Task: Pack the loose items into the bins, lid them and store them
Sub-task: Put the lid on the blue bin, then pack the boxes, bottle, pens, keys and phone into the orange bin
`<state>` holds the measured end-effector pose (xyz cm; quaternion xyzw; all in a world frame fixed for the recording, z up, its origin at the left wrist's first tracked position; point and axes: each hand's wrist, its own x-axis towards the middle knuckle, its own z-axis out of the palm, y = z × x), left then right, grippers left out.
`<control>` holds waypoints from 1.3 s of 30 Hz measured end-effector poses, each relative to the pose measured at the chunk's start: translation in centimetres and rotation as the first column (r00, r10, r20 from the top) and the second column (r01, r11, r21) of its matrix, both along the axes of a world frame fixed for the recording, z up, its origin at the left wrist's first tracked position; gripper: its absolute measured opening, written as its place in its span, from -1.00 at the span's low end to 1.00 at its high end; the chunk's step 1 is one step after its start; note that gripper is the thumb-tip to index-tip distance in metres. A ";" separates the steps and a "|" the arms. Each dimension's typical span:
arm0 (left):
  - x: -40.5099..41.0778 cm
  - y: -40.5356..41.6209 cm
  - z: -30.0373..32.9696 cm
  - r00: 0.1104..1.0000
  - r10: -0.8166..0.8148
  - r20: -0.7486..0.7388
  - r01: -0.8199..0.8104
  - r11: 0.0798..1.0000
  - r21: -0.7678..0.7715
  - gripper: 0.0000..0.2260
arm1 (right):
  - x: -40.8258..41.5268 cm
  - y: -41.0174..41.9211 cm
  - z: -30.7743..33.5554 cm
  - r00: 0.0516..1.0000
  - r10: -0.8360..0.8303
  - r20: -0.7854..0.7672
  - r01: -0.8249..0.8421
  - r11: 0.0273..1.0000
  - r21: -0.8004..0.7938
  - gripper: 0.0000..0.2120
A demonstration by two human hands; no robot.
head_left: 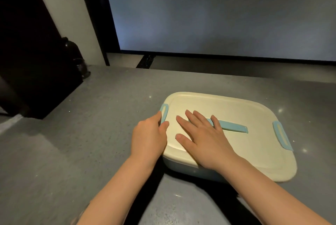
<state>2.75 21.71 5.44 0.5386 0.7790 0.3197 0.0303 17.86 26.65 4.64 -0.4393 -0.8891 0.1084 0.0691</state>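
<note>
The bin (190, 169) sits on the grey floor (72, 152) with its cream lid (236, 115) on, directly under the right hand (203, 133), whose fingers lie straight and spread flat on the lid, partly covering the blue centre handle (232, 127). Just left of those fingers, the left hand (148, 134) curls its fingers round the blue left latch (164, 113); the right latch (282, 135) lies well beyond both hands.

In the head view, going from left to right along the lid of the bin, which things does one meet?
left hand → left blue clip → right hand → blue handle strip → right blue clip
</note>
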 end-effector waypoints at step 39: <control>36.9 -35.0 0.0 -0.395 -0.912 0.107 0.918 -0.389 0.075 -0.72 | 25.0 -58.4 0.6 -0.273 -0.956 -0.109 0.962 -0.273 -0.011 -0.57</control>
